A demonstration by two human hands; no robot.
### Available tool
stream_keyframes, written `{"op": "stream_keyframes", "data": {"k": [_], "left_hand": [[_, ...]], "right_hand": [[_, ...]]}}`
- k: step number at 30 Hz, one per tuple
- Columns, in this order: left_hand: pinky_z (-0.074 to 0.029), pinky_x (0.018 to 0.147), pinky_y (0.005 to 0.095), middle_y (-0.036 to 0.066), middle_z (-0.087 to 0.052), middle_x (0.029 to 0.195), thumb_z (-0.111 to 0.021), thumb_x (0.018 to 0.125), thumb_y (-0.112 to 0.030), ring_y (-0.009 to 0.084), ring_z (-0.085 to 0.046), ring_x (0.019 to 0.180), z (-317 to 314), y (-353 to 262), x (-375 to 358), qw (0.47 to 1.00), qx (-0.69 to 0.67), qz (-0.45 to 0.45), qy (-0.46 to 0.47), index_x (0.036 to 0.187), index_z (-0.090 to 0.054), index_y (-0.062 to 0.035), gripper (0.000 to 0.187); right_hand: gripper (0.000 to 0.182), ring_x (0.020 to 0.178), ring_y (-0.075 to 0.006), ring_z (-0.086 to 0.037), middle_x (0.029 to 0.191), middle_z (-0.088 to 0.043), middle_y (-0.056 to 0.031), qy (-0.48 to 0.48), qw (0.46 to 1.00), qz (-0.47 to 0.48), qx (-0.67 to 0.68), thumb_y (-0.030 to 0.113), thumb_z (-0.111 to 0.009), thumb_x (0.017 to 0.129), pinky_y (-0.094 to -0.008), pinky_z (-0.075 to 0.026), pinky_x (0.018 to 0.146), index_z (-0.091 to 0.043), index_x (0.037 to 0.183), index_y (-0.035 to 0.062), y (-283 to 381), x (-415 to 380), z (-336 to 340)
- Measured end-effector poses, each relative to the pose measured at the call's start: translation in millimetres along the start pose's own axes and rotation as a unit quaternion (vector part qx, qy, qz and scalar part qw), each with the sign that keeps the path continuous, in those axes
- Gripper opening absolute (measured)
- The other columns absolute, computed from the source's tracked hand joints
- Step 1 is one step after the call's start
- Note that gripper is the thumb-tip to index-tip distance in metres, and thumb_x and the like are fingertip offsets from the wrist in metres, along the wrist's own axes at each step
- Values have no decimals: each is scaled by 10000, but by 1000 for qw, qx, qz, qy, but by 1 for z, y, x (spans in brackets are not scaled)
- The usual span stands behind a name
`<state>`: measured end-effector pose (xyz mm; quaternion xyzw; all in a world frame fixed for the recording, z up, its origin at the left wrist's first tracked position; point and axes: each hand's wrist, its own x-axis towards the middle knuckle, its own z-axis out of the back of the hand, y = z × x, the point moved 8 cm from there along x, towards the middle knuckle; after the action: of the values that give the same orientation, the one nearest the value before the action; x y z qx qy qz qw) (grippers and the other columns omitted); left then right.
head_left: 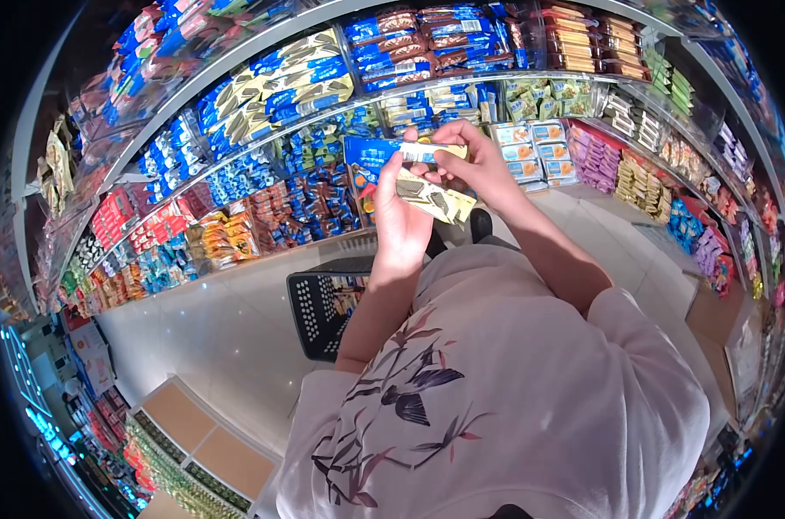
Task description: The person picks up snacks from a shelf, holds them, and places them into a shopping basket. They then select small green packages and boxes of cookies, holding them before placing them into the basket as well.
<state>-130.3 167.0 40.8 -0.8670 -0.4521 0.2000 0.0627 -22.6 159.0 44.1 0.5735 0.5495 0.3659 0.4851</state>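
My left hand [401, 216] holds a blue-and-cream snack packet [377, 152] and a pale yellow wafer packet [435, 198], which lies below the blue one and slants down to the right. My right hand [472, 160] pinches the cream right end of the blue packet. Both packets are in front of the snack shelves, above my shirt. Part of the packets is hidden behind my fingers.
Curved shelves [314, 112] full of wrapped snacks run across the front and right. A black basket [314, 316] with packets in it stands on the floor beside my left forearm. A low display unit [178, 415] is at the lower left.
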Motion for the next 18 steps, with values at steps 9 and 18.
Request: {"op": "stream_keyframes", "data": {"k": [9, 18], "left_hand": [[-452, 823, 344, 30, -538, 832, -524, 920, -302, 161, -540, 801, 15, 9, 15, 999, 2, 47, -2, 1292, -435, -36, 466], [-469, 784, 318, 16, -542, 782, -531, 919, -266, 147, -554, 756, 19, 5, 18, 998, -48, 25, 23, 1259, -464, -14, 429]], "right_hand": [[224, 726, -48, -574, 878, -620, -18, -40, 999, -13, 17, 78, -620, 877, -190, -446, 627, -533, 1077, 30, -11, -1, 11], [151, 668, -22, -520, 786, -572, 40, -2, 996, -76, 53, 212, -572, 931, -158, -380, 556, -565, 1003, 79, -23, 10, 9]]}}
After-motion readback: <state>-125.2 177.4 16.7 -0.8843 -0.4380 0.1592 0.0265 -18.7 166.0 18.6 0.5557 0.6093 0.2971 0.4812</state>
